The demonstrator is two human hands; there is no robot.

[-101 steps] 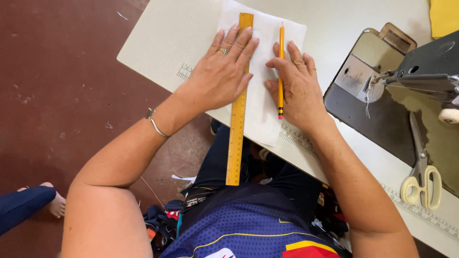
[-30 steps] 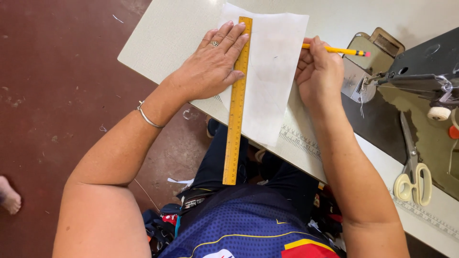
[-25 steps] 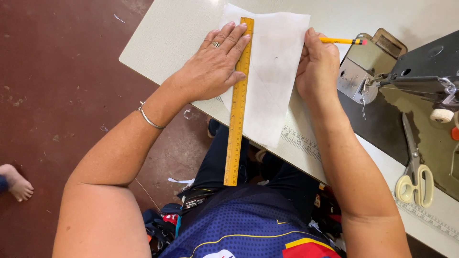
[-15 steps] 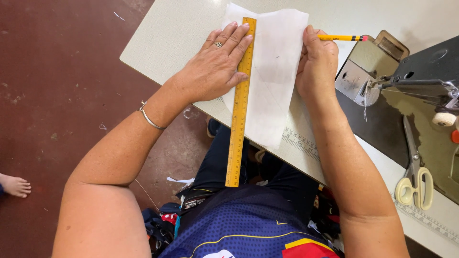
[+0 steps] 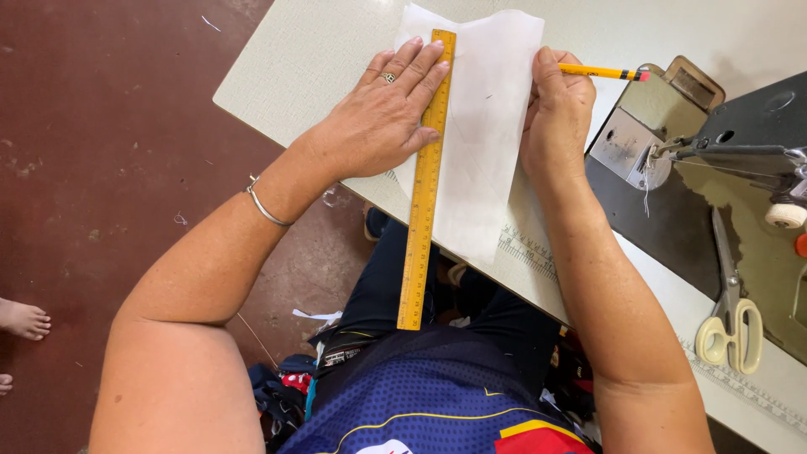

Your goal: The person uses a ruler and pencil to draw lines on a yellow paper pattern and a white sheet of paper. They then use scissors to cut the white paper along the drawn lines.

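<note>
paper: white translucent sheet (image 5: 483,126) flat on the bench, top end near the far edge, lower end hanging a bit past the near edge
ruler: long yellow-orange ruler (image 5: 424,181) lying along the sheet's left edge, upper part on the bench, lower end sticking out past the near edge over the person's lap
left hand: left hand (image 5: 382,113) palm down, fingers (image 5: 416,63) spread flat and not curled, pressing on the ruler's upper part and the bench left of it; ring on one finger, thin metal bracelet (image 5: 265,206) at the wrist
right hand: right hand (image 5: 555,109) resting on the sheet's right edge, fingers closed around a pencil
pencil: yellow pencil (image 5: 601,73) with a pink eraser end, eraser pointing right toward the machine, tip hidden in the hand
bench: pale speckled bench (image 5: 311,59), printed measuring strip along its near edge
sewing machine: dark industrial sewing machine (image 5: 731,151) right of the sheet, needle area near the right hand, apart from it
scissors: cream-handled scissors (image 5: 727,311) lying on the machine bed, blades pointing away from the person, well apart from both hands
floor: dark red floor (image 5: 109,126) left of the bench, small scraps on it
other person: bare foot (image 5: 23,319) at the left edge of the view
</note>
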